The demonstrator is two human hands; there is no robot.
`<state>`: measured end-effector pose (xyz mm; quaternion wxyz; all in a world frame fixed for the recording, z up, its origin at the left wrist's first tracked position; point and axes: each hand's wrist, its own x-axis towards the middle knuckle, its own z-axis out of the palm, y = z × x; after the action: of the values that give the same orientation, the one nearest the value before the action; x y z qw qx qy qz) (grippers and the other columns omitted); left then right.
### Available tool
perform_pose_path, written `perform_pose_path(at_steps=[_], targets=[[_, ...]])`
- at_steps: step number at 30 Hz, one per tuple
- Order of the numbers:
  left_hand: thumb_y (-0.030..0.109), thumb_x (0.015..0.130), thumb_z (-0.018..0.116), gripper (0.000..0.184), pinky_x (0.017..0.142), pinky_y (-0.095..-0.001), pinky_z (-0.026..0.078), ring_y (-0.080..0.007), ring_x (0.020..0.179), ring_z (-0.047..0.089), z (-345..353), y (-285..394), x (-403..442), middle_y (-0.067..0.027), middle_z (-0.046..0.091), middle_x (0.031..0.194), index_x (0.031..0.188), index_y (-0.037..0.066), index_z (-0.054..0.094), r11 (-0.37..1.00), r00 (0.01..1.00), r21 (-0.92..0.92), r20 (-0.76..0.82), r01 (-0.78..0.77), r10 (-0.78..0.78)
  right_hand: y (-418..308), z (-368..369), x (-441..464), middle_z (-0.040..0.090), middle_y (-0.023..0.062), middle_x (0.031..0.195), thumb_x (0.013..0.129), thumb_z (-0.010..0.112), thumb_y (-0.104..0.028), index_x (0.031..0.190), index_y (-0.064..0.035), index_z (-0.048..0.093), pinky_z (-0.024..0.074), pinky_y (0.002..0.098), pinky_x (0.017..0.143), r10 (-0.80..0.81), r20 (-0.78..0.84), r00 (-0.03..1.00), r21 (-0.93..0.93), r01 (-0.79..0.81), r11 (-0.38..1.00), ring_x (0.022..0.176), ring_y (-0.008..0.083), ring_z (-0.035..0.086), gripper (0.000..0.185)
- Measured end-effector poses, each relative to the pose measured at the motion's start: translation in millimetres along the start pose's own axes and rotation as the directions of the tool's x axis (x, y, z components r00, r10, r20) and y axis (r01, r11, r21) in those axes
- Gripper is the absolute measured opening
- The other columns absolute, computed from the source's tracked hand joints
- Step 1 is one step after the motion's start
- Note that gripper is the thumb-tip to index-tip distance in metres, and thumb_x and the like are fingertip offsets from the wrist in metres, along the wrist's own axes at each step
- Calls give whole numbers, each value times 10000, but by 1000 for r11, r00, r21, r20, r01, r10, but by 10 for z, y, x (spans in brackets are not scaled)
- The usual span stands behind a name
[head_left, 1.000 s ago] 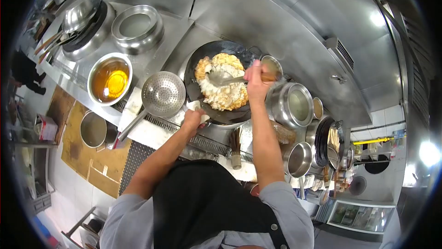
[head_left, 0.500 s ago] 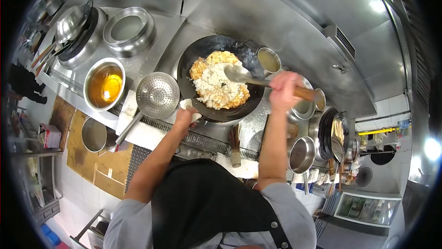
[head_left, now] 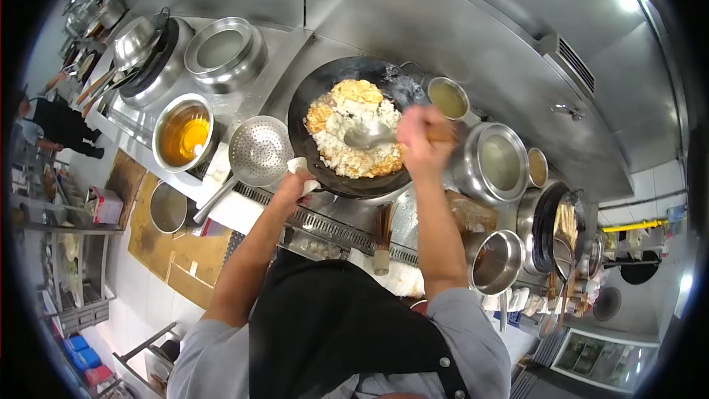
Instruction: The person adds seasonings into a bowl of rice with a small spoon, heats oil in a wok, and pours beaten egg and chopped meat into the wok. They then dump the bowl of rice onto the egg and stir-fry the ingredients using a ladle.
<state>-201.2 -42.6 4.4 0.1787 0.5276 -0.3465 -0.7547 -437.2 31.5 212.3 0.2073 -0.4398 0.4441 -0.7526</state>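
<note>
A black wok sits on the stove with rice and egg heaped in it. My left hand is closed around the wok's near-left edge, with a folded white cloth between the fingers and the metal. My right hand, a little blurred, grips the wooden handle of a wok ladle. The ladle's metal bowl presses down into the rice near the middle. Left of the wok lies a perforated strainer, its handle pointing toward me.
A bowl of yellow oil stands at left. Beyond the wok is a small pot of pale liquid. Right of it are a large round pot and a saucepan. A bamboo brush lies in front. Another person stands far left.
My right hand and the ladle have moved left and down, so the ladle's bowl now sits lower in the rice. The view has shifted slightly. My left hand keeps its hold.
</note>
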Motion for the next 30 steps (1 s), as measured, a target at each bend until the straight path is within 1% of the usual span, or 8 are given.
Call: perform_pose_path(at_steps=[3,4,6,10,13,21,26,30], targets=[[174,873,645,162,401,-317,402,-176,480,539,-24,-64,72,-83,642,745,960,38,626,999,999,-20,1,-47,47,-187,18,-225,543,32,656,1011,575,-72,800,-21,548,373,278,524,-235,118,965,106,222,969,571,103,474,218],[178,872,648,166,401,-317,403,-176,481,540,-12,-66,69,-82,644,748,961,39,625,998,998,-31,1,-55,56,78,60,-274,533,38,653,1015,558,-68,805,-25,525,377,281,515,-219,145,965,-211,246,946,570,114,477,217],[195,867,658,192,402,-315,410,-177,491,549,1,-52,59,-84,650,758,966,32,636,998,998,-11,-20,-63,63,291,1,-293,548,44,656,1011,558,-73,746,-44,500,389,280,521,-41,217,975,-192,84,978,572,129,502,273],[205,859,662,209,403,-312,419,-187,507,571,-50,-31,84,-103,670,787,945,14,669,1000,999,2,29,-28,27,-239,143,-259,557,45,656,1029,547,-103,731,-44,505,394,284,528,-116,113,987,157,97,983,581,130,513,307],[222,887,644,179,421,-302,407,-181,536,568,-20,78,-34,-80,646,777,952,56,634,999,999,44,40,-14,12,237,378,-369,521,33,633,1042,544,-135,746,-59,490,381,279,517,-67,134,989,-183,91,979,568,127,487,310],[231,887,629,227,393,-313,415,-176,483,563,-77,16,60,-108,671,747,944,13,657,999,992,9,121,-36,34,348,552,-174,562,39,643,1032,563,-122,742,-42,518,405,276,523,-256,-106,961,-190,233,954,569,103,516,304],[245,881,642,245,382,-316,406,-175,477,560,-156,-15,124,-101,670,739,919,5,666,999,986,36,160,-41,34,-36,917,141,547,8,564,1034,604,-194,695,-83,539,408,278,500,-55,-145,988,-362,-2,932,511,105,504,362],[244,889,637,230,394,-313,421,-179,504,580,-131,-34,226,-100,671,738,918,17,666,999,983,-11,176,-51,52,243,778,85,576,29,577,1040,577,-188,715,-54,560,424,285,507,-272,-256,928,-254,207,945,547,119,555,352]])
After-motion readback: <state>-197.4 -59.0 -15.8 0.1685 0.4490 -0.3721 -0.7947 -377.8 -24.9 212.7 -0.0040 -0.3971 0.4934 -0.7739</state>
